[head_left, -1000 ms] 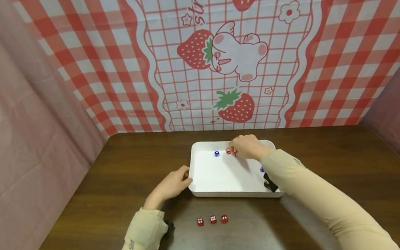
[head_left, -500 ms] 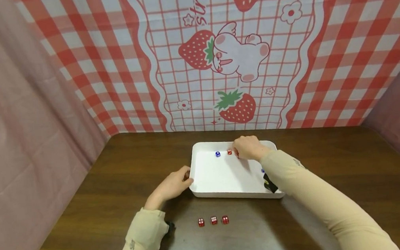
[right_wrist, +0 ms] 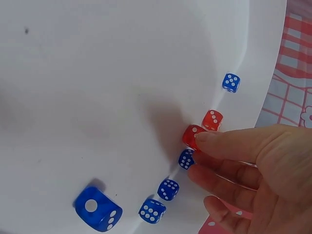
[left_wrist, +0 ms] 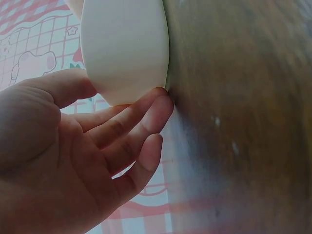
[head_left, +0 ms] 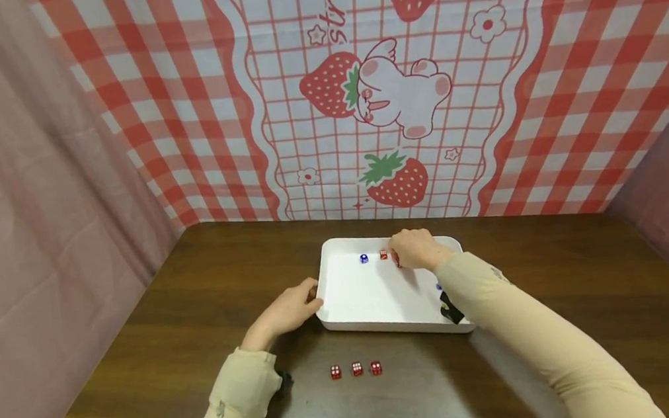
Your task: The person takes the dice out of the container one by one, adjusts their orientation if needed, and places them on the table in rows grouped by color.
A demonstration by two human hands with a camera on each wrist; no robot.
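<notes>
My right hand (head_left: 417,248) reaches into the white tray (head_left: 371,292), over its far side. In the right wrist view its thumb and forefinger pinch a red die (right_wrist: 189,135). Beside that die lies a second red die (right_wrist: 212,120), with a blue die (right_wrist: 231,83) further along the wall. Several more blue dice sit on the other side, among them one (right_wrist: 185,159) close by the fingers and a nearer one (right_wrist: 97,208) apart from the row. My left hand (head_left: 291,307) grips the tray's left side, thumb at the rim and fingers against the outer wall.
Three red dice (head_left: 357,368) stand in a row on the brown wooden table (head_left: 211,299), in front of the tray. Behind the table hangs a red-and-white checked cloth (head_left: 204,147) with strawberries. A pink curtain (head_left: 43,228) closes off the left.
My right hand has shifted very slightly right with the pinched red die, away from the other red die. The left hand stays at the tray's side.
</notes>
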